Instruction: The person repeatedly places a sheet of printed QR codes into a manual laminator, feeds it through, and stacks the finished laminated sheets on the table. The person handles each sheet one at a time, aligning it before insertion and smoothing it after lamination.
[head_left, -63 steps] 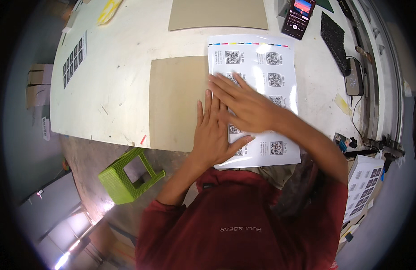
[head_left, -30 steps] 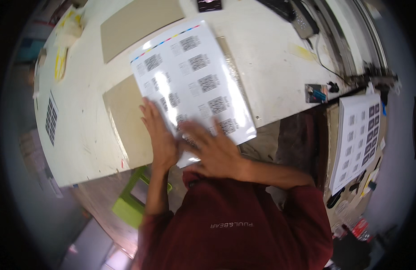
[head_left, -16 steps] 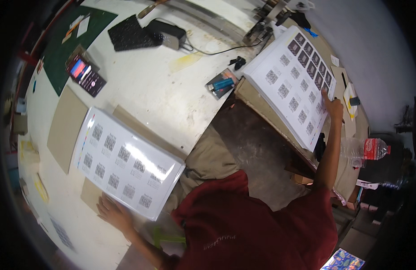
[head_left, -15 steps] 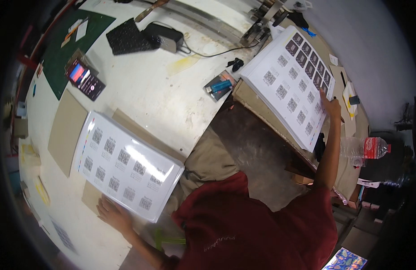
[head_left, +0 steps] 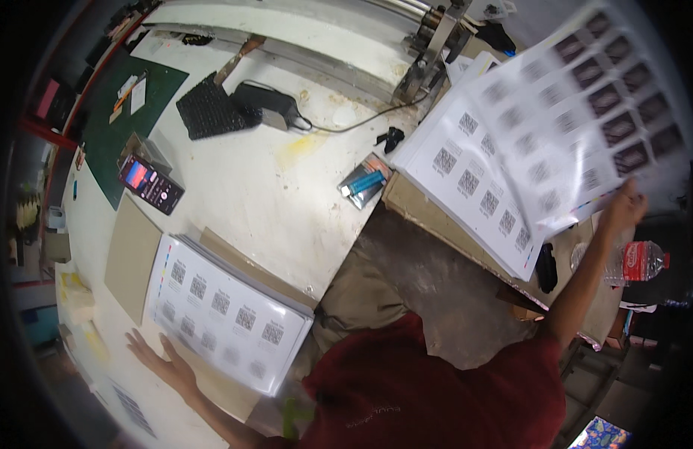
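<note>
My right hand (head_left: 623,208) pinches the edge of a printed sheet (head_left: 556,123) with dark labels and square codes. That sheet is lifted and blurred, peeling up from a stack of printed sheets (head_left: 455,176) at the right. My left hand (head_left: 163,364) is open with fingers spread, palm toward the table, beside the near edge of a second stack of printed sheets (head_left: 226,310). This left stack lies on grey-brown cardboard (head_left: 133,251).
A propped phone (head_left: 152,183) and a green cutting mat (head_left: 148,93) are at the left. A black adapter (head_left: 264,105) with its cable, a blue tube (head_left: 365,183) and a metal roller machine (head_left: 429,56) lie farther back. A plastic bottle (head_left: 638,262) stands right.
My right hand has lifted the top sheet's edge off the right stack, moving outward to the right. My left hand has shifted leftward, and its fingers have spread.
</note>
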A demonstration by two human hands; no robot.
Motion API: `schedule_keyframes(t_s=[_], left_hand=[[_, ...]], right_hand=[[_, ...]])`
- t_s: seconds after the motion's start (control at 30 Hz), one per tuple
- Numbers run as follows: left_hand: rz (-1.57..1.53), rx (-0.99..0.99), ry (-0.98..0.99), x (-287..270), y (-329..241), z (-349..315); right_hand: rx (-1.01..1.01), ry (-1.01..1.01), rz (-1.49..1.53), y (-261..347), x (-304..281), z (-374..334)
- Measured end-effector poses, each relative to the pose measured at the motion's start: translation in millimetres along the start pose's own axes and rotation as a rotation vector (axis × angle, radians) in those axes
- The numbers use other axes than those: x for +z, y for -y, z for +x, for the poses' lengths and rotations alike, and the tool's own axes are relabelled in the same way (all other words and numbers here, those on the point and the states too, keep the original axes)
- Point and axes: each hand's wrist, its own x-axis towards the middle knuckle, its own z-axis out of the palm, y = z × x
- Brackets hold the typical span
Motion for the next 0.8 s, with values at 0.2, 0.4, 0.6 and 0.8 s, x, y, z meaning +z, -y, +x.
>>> schedule_keyframes(t_s=[0.2, 0.4, 0.6, 0.8], left_hand=[[-0.326, 0.326, -0.008, 0, -113, 83], [-0.515, 0.680, 0.232, 23, -265, 148], [-0.897, 0.703, 0.201, 99, -392, 214], [-1.201, 0.314, 0.472, 164, -490, 272]], right_hand=[[0.194, 0.347, 0.893, 7, 21, 79], [0.354, 0.211, 1.000, 64, 162, 120], [0.378, 0.284, 1.194, 129, 342, 136], [0.477, 0.628, 1.195, 204, 460, 77]])
